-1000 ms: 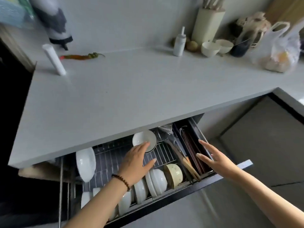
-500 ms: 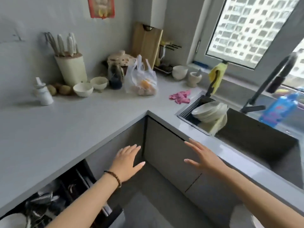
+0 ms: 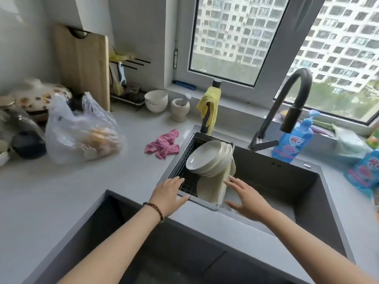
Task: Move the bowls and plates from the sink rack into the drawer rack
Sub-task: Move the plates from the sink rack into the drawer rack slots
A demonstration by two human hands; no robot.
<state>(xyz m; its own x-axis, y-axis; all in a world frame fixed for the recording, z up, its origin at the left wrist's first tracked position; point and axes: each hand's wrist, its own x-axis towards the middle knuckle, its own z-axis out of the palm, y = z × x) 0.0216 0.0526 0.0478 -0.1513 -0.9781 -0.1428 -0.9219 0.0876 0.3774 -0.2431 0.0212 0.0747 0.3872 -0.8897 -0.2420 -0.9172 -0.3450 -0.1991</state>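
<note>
Left hand (image 3: 169, 196) hovered over rack (image 3: 181, 162) rim, right hand (image 3: 249, 198) just beside leaning plates (image 3: 207, 158). Fingers (image 3: 176, 181) spread, empty, flanking the stack, probably for a two-handed lift.

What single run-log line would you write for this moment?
stage: pre-grasp | left hand: open, over sink rack front corner | right hand: open, beside plates | plates: in rack, ungripped

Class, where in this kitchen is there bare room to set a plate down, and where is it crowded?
Free: the counter between plastic bag, pink cloth and left hand; the sink basin right of the sink rack. Crowded: behind the bag, and around the soap bottles by the faucet.
</note>
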